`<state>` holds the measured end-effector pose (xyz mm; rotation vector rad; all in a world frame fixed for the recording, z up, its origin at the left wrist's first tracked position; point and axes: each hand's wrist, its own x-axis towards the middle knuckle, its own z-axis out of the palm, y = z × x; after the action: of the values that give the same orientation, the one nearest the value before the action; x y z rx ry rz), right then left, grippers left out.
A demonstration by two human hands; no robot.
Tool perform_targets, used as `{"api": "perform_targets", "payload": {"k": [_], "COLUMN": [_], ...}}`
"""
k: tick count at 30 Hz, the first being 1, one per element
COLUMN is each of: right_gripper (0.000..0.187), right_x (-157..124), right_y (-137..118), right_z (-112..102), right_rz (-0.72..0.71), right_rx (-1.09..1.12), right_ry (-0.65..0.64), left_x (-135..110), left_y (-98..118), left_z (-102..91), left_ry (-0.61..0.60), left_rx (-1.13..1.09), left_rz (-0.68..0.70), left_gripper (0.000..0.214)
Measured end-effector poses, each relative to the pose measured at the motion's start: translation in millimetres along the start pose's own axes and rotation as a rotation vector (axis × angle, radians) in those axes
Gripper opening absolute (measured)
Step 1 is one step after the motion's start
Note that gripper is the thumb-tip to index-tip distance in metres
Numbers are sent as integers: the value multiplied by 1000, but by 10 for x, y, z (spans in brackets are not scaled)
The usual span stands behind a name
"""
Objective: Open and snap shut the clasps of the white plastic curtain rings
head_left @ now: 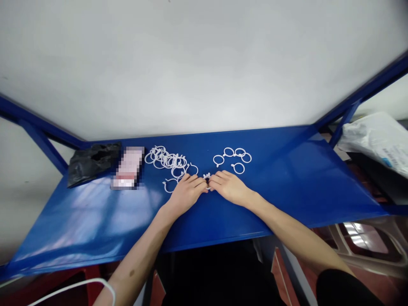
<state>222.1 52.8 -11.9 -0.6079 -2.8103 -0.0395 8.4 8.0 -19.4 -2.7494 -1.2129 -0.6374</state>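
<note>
Between my two hands, a white plastic curtain ring (pixel 207 175) is held just above or on the blue table; its clasp ends point away from me and the fingers cover most of its loop. My left hand (pixel 188 189) is closed on the ring's left side. From the right, my right hand (pixel 230 185) pinches the other side, thumb and fingers together. A tangled heap of white curtain rings (pixel 165 159) lies beyond my left hand, some of them with their ends apart. Several separate curtain rings (pixel 239 168) lie flat beyond my right hand, and their ends look joined.
The blue table (pixel 287 178) meets a pale wall (pixel 204 76). On its left lie a black plastic bag (pixel 92 163) and a blurred-out phone-like rectangle (pixel 128 168). Blue frame bars slant at both sides. A white plastic package (pixel 379 142) is at right, above a plastic stool (pixel 366 242).
</note>
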Motion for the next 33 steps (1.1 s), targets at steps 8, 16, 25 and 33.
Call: {"api": "perform_targets", "payload": {"k": [8,16,25,33], "right_gripper": [21,23,23,27], "right_x": [13,53,13,0], "right_y": [-89,-98,-22,23], "right_z": [22,45,123,26], "right_rz": [56,130,83,190], "right_rx": [-106,-138,-41,67], "right_ry": [10,47,223,329], "left_x": [29,43,19,-17], "left_y": [142,119,24,-84], "left_z": [31,64,41,15], "left_ry": [39,78,138,142], "left_rx": [178,239,219,239], "left_rz": [-60,-99,-98,-176], "left_gripper": [24,26,18,18]}}
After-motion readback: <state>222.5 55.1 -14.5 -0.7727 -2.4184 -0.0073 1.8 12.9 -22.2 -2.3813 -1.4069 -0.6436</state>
